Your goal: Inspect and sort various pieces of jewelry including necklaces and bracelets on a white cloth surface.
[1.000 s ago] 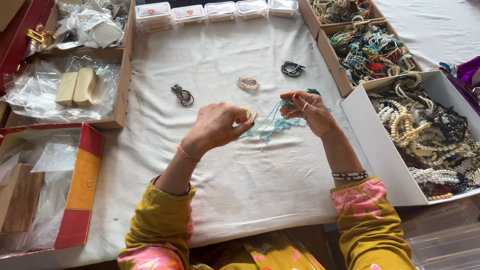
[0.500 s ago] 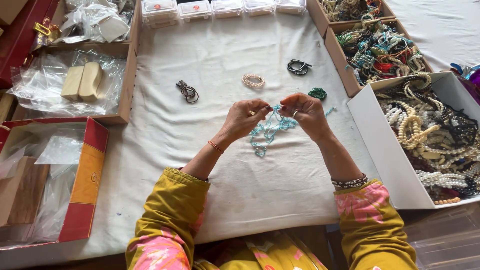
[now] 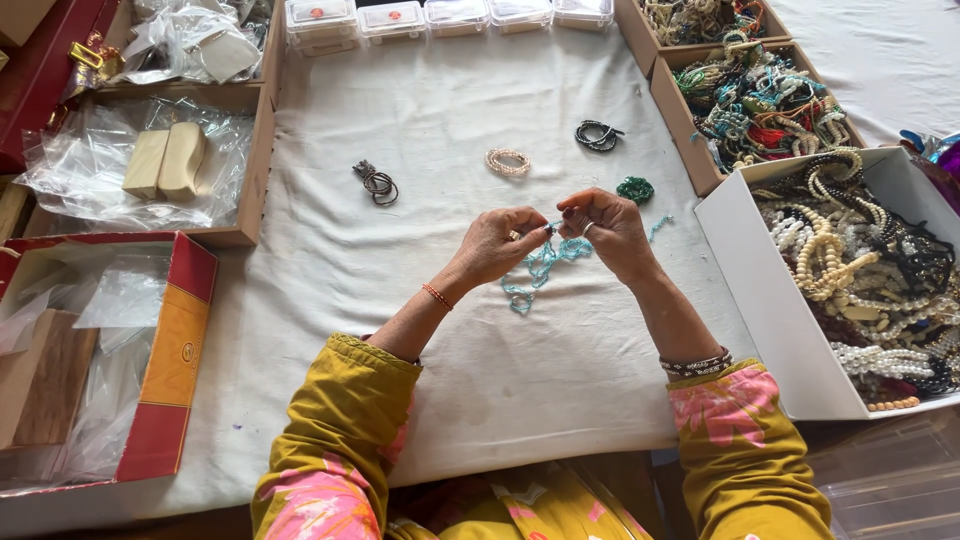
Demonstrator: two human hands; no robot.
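- Head view: left hand (image 3: 497, 245) and right hand (image 3: 607, 228) meet fingertip to fingertip, both pinching a turquoise beaded strand (image 3: 537, 270).
- Its slack loops trail onto the white cloth (image 3: 420, 120) just below the hands.
- Likely light, limp and tangle-prone; best held by the string near the pinch.
- A green bead coil (image 3: 634, 189) lies just beyond the right hand.

Green bead coil (image 3: 635, 189), black bracelet (image 3: 598, 135), white box of necklaces (image 3: 760, 300)

You look down on a bench (image 3: 420, 110) draped in a creased white cloth (image 3: 560, 400), lit by soft, even light. Open cardboard boxes (image 3: 262, 150) line its left and right edges, and small clear plastic cases (image 3: 440, 18) sit along the far side.
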